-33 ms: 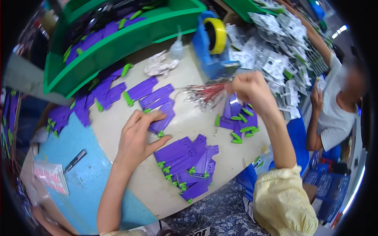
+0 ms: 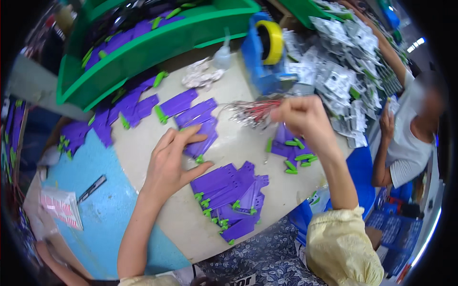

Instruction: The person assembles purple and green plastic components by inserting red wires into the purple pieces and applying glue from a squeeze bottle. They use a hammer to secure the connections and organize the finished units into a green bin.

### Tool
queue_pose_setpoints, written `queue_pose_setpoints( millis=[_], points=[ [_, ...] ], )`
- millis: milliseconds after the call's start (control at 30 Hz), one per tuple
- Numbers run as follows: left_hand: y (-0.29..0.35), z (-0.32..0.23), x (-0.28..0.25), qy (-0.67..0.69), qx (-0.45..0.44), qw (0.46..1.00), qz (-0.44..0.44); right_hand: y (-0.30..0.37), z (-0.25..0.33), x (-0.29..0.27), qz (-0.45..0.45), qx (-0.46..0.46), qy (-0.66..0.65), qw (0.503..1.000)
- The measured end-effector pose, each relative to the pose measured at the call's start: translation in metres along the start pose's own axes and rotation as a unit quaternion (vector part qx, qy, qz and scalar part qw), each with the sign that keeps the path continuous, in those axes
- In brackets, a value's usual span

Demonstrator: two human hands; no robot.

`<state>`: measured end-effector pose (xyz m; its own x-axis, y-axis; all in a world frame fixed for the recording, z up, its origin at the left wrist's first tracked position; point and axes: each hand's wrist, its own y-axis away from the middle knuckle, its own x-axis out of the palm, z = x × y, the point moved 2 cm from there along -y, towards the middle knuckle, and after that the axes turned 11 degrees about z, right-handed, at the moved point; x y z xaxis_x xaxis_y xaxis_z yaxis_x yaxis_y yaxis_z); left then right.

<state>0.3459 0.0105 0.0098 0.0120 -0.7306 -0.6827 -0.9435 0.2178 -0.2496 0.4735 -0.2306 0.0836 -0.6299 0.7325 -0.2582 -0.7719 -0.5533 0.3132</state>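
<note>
My left hand [image 2: 167,164] is open, thumb and fingers spread, its fingertips over a flat purple plastic piece [image 2: 208,132] with a green end. Below its thumb lies a fanned pile of purple pieces [image 2: 217,183] with green tips. My right hand [image 2: 305,117] is closed in a pinch at the right end of a bundle of thin red wires [image 2: 257,109] with silvery ends. Whatever its fingers hold is hidden. Under that wrist, more purple pieces with green parts [image 2: 282,150] lie together.
A green bin [image 2: 157,45] of purple and green parts stands at the back left. Behind the wires are a blue tape dispenser [image 2: 255,62], a small clear bottle [image 2: 223,57] and a crumpled cloth [image 2: 200,76]. Silvery packets [image 2: 336,78] heap at right, near another person [image 2: 405,128].
The view has shifted a little, so the table's things sit slightly farther right. My right hand has come slightly nearer to me relative to the wires; my left hand stays over the purple piece.
</note>
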Motion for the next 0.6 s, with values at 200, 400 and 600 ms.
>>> queue_pose_setpoints(
  millis=[200, 400, 600],
  points=[
    [0.000, 0.001, 0.007, -0.007, -0.002, 1.000, -0.017, -0.011, -0.032, 0.090, 0.197, -0.122, 0.072, 0.970],
    [0.017, -0.003, 0.018, -0.103, 0.022, 0.992, -0.074, -0.019, -0.033, 0.093, 0.091, -0.217, 0.234, 0.943],
    [0.000, -0.008, 0.014, -0.060, -0.056, 0.997, 0.008, -0.032, -0.029, 0.008, -0.191, -0.213, 0.102, 0.953]
  ],
)
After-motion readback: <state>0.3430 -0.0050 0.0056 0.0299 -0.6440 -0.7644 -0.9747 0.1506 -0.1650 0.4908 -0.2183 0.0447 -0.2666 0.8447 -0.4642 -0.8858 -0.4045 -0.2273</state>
